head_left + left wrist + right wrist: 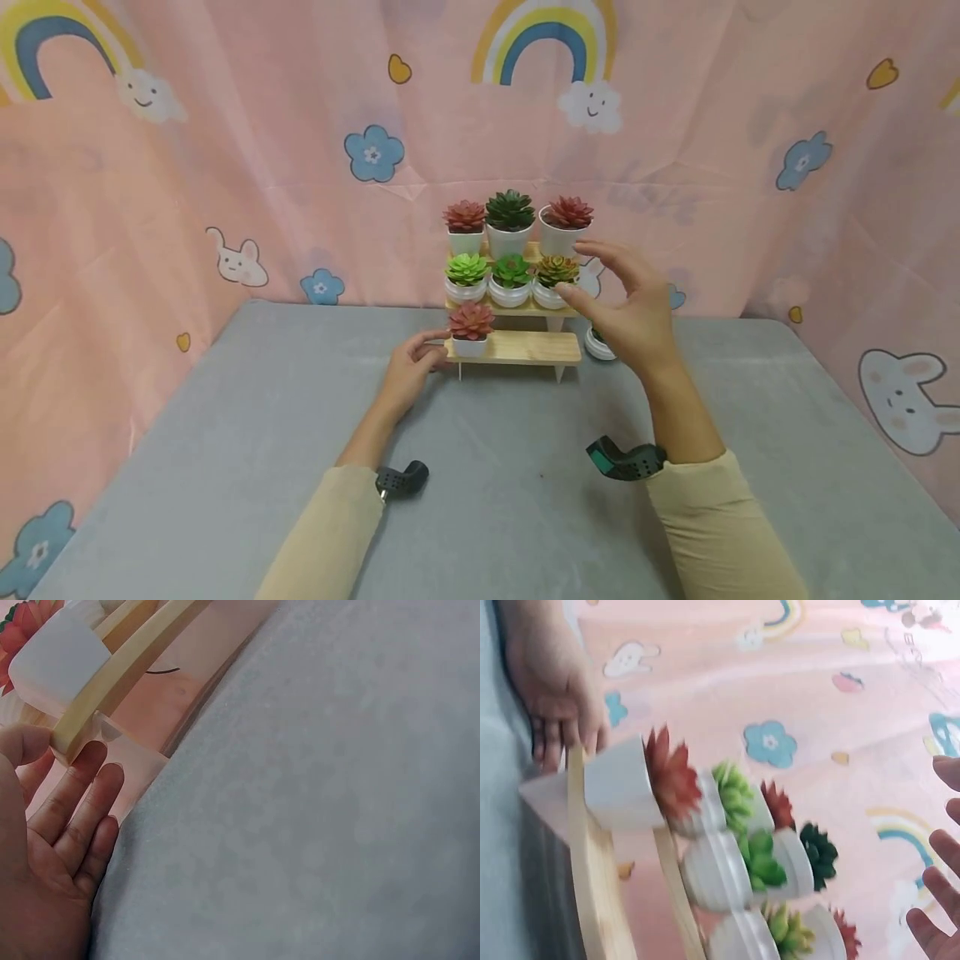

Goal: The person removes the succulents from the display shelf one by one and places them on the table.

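Note:
A tiered wooden plant stand [534, 347] holds small artificial succulents in white pots. On its lowest board, a red succulent [471, 322] stands at the left end. My left hand [408, 371] pinches that board's left end, its thumb by the upper edge and fingertips underneath in the left wrist view. Three pots fill the middle tier, including a bright green succulent [467, 268]; three more line the top, with a dark green succulent [510, 211] in the centre. In the air at the stand's right side, my right hand [636, 317] has its fingers spread and holds nothing.
A white potted plant [601, 346] sits on the grey table [510, 483] right of the stand, partly hidden by my right hand. Behind the table hangs a pink printed curtain [450, 108].

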{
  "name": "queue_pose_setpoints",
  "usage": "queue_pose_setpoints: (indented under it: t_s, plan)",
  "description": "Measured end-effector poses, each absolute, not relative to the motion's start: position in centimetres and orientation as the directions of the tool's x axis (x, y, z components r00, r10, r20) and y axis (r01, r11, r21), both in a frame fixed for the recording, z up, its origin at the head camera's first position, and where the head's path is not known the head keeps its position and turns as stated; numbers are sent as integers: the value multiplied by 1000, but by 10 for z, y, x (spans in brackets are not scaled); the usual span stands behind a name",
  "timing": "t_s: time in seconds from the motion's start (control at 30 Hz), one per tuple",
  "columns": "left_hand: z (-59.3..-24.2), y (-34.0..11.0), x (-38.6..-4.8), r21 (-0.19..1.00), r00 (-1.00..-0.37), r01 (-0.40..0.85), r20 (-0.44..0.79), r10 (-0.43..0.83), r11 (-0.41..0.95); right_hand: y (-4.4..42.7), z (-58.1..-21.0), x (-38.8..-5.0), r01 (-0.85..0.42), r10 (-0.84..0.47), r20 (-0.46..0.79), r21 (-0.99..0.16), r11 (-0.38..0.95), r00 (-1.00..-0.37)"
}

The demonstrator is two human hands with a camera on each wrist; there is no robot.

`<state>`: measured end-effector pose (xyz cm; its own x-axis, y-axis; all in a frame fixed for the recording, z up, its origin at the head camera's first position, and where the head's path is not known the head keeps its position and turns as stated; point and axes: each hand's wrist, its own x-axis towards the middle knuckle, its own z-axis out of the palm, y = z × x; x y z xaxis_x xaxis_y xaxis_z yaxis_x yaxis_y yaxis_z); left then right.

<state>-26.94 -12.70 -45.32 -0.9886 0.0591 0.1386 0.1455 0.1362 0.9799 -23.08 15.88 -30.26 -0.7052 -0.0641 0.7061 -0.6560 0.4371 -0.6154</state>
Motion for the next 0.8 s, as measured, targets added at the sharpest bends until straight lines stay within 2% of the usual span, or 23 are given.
queue_pose_setpoints:
  t_s: [0.3, 0.63, 0.8]
  plan:
    - [-460, -124, -269, 983, -990, 130, 122, 70, 128, 113, -319, -240, -714, -144, 732, -570, 407, -666]
    - [-455, -126, -268, 981, -989, 146, 142, 40, 124, 83, -357, -256, -656, -137, 651, -684, 319, -746]
    - [-455, -128, -270, 980, -988, 148, 142, 53, 136, 73, -373, -262, -650, -145, 640, -698, 299, -754]
